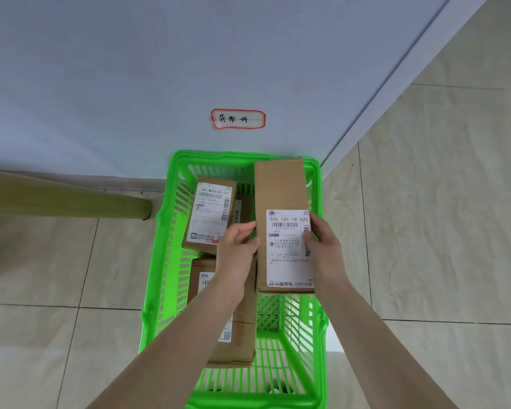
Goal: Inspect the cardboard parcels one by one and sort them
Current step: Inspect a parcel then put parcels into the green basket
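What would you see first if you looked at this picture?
The bright green basket on the tiled floor by the white wall jumps out first. Over it, the left hand and right hand hold a long cardboard parcel with a white shipping label. A red-edged handwritten sign sticks on the wall above.

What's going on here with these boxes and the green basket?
A person grips a long cardboard parcel by its sides with the left hand and right hand, shipping label up, over a green plastic basket on the floor. At least two more labelled parcels lie inside it: a far parcel and a near parcel. A handwritten tag sits on the wall above.
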The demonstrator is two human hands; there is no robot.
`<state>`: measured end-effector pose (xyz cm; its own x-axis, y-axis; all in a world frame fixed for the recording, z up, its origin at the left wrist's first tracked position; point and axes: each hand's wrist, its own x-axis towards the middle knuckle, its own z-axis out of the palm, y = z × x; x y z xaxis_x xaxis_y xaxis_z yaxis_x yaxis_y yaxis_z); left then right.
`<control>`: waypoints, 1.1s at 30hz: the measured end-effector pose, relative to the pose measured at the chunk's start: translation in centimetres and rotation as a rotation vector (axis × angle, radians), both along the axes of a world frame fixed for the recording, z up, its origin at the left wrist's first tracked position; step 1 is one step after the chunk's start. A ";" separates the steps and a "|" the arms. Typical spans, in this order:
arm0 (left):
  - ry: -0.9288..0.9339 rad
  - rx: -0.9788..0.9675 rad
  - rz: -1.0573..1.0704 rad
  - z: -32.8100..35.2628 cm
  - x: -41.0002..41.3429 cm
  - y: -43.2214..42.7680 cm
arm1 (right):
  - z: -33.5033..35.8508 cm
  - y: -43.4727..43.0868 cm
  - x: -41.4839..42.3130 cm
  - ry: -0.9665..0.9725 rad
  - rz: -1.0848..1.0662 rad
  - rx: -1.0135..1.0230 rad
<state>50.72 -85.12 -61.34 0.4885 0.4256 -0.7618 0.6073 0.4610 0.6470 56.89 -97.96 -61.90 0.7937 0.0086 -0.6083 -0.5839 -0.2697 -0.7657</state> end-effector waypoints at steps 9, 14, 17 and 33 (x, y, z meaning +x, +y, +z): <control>0.079 0.016 -0.090 -0.1 1.2 -0.4 | -2.0 1.8 -1.3 0.032 0.013 -0.107; 0.032 -0.088 -0.080 0.7 1.5 -0.7 | -2.1 1.8 -1.9 -0.013 -0.073 -0.061; 0.037 -0.062 -0.097 0.9 0.5 -1.3 | -2.3 1.0 -3.3 -0.036 -0.091 -0.048; 0.221 -0.297 -0.073 1.3 -0.4 -1.2 | -1.9 1.2 -9.4 -0.033 0.087 -0.264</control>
